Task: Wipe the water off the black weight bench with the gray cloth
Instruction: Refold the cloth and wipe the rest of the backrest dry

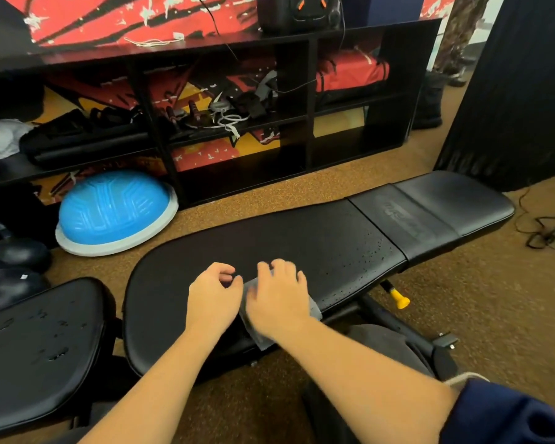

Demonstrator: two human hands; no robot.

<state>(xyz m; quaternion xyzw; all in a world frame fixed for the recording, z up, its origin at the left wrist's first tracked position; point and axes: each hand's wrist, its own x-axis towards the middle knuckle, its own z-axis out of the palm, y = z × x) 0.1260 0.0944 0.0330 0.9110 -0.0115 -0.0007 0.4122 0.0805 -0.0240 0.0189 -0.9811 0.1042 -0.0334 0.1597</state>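
The black weight bench (pixel 318 238) stretches from the lower left to the upper right, its long back pad speckled with water droplets (pixel 362 261) toward the right half. A gray cloth (pixel 253 328) lies on the pad's near edge. My right hand (pixel 277 293) presses flat on top of the cloth, fingers spread. Just left of it, my left hand (pixel 213 294) hovers over the pad with fingers loosely curled, holding nothing. The separate seat pad (pixel 39 344) at lower left carries larger water drops.
A blue balance dome (pixel 116 213) leans by a black shelf unit (pixel 237 123) behind the bench. Dark kettlebells (pixel 10 261) sit at far left. A yellow-tipped adjustment pin (pixel 398 298) sticks out under the bench. Cables (pixel 548 232) lie on the brown carpet at right.
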